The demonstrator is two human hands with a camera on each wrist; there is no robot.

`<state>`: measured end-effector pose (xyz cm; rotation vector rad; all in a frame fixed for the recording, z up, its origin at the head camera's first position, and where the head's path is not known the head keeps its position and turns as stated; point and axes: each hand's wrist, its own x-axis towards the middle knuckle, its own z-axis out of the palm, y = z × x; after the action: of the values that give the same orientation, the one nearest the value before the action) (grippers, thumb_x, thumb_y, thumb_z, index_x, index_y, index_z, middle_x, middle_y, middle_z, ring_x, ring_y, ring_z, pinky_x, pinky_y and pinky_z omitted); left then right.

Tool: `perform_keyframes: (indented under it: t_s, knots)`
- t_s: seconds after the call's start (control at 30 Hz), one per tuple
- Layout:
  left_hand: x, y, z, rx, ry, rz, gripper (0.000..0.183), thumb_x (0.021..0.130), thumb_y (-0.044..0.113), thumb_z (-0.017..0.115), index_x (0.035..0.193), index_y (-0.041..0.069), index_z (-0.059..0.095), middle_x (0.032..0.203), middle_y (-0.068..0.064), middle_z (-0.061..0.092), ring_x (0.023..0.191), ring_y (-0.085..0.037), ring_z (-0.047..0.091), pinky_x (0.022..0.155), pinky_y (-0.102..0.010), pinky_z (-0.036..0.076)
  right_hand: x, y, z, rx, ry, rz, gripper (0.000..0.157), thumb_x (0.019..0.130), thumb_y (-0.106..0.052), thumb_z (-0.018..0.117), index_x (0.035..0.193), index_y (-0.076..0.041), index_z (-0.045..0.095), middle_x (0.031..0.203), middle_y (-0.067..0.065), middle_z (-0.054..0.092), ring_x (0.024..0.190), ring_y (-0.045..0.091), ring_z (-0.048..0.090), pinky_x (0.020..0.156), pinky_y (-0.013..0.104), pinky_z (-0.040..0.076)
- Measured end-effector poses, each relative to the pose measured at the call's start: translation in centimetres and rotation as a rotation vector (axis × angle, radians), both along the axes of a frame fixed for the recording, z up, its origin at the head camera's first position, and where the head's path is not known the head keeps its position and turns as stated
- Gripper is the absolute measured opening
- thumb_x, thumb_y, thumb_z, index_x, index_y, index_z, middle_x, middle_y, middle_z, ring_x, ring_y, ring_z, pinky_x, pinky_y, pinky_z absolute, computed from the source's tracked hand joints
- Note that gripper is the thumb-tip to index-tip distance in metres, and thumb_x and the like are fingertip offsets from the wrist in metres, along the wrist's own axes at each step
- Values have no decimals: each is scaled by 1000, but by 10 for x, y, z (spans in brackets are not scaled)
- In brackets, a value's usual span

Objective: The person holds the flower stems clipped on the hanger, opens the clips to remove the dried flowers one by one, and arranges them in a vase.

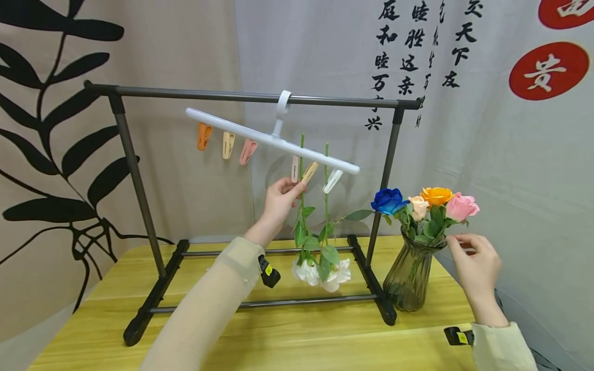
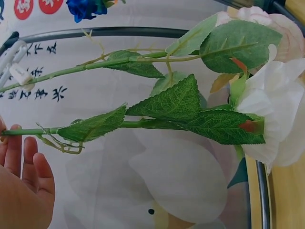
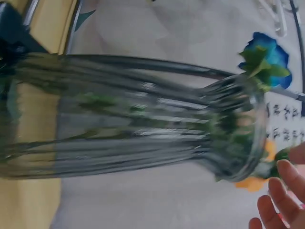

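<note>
A white bar hanger (image 1: pixel 232 126) hangs tilted from the rack's top rail, with several clothespins along it. My left hand (image 1: pixel 277 203) pinches the lower end of a yellow clothespin (image 1: pixel 310 172), its fingertips against a green stem (image 2: pixel 33 131). That stem belongs to a white flower (image 2: pixel 276 114) hanging head down. Beside it another white flower (image 1: pixel 337 275) hangs below a white clothespin (image 1: pixel 332 181). My right hand (image 1: pixel 475 263) is at the rim of a ribbed glass vase (image 1: pixel 406 281), fingertips by the leaves under a pink rose (image 1: pixel 462 207). Whether they grip a stem is unclear.
The dark metal rack (image 1: pixel 139 190) stands on the wooden table (image 1: pixel 287 335), its feet reaching forward. Blue (image 1: pixel 389 201), cream (image 1: pixel 419 207) and orange (image 1: pixel 436 196) roses share the vase, close to the rack's right post. Printed curtains (image 1: pixel 325 51) hang behind.
</note>
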<state>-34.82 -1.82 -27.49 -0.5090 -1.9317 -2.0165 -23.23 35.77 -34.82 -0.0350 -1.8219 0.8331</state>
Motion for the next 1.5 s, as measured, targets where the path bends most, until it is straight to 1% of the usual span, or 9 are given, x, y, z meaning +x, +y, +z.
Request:
perform_keyframes:
  t_s: [0.17, 0.37, 0.47, 0.57, 0.67, 0.8, 1.07, 1.37, 1.5]
  knots:
    - [-3, -1, -3, -11, -5, 14, 21, 93, 23, 68, 100, 3, 65, 96, -8, 72, 77, -14, 59, 64, -29, 47, 9, -17, 17, -14, 101, 80, 10, 85, -3, 71, 83, 7, 72, 86, -25, 58, 76, -7, 52, 68, 10, 41]
    - [-3, 1, -3, -28, -11, 10, 22, 93, 25, 68, 101, 4, 64, 100, -10, 72, 79, -14, 59, 67, -32, 48, 16, -66, 45, 52, 255, 286, 5, 83, 6, 69, 81, 10, 70, 88, 0, 68, 82, -2, 56, 72, 14, 43]
    - [-3, 1, -3, -26, -9, 15, 22, 93, 25, 68, 100, 4, 64, 100, -9, 71, 79, -14, 59, 65, -29, 47, 11, -98, 59, 77, 263, 429, 3, 83, 11, 66, 81, 13, 68, 86, 12, 67, 80, 1, 57, 72, 15, 45]
    - [-2, 1, -2, -23, -6, 16, 21, 94, 24, 67, 100, 4, 64, 99, -9, 71, 79, -14, 59, 64, -27, 47, -1, -123, 68, 46, 171, 601, 5, 86, 11, 64, 85, 10, 68, 87, 14, 67, 80, 4, 58, 72, 15, 47]
    - [-2, 3, -1, -15, -4, 12, 21, 94, 23, 67, 100, 4, 63, 99, -10, 71, 78, -14, 59, 64, -27, 46, -20, -143, 74, -39, -9, 771, 8, 92, 2, 62, 95, 7, 69, 89, 5, 69, 81, 7, 62, 73, 19, 50]
    - [-3, 6, -1, 4, -5, 10, 21, 94, 23, 68, 99, 3, 63, 98, -12, 71, 76, -14, 58, 62, -26, 46, -47, -165, 82, -136, -218, 913, 24, 97, -12, 61, 109, 8, 65, 94, 0, 69, 82, 17, 65, 75, 28, 54]
    - [-5, 13, -3, 27, -4, 20, 21, 93, 22, 68, 101, 3, 64, 98, -10, 70, 79, -17, 60, 59, -26, 49, -77, -192, 96, -209, -360, 1007, 35, 99, -17, 59, 126, 5, 59, 123, 22, 62, 103, 31, 63, 80, 33, 55]
    - [-5, 17, -9, 46, -37, -12, 31, 94, 16, 66, 120, 1, 60, 109, -15, 68, 90, -28, 66, 62, -25, 54, -90, -210, 105, -286, -500, 1069, 52, 102, -18, 52, 145, 5, 36, 145, 20, 43, 133, 27, 43, 106, 38, 38]
    - [-5, 20, -9, 45, -43, -21, 30, 94, 15, 66, 119, -1, 60, 110, -17, 67, 91, -29, 66, 64, -25, 54, -96, -219, 111, -422, -545, 1156, 55, 106, -22, 41, 151, 3, 21, 152, 21, 31, 140, 27, 32, 112, 37, 28]
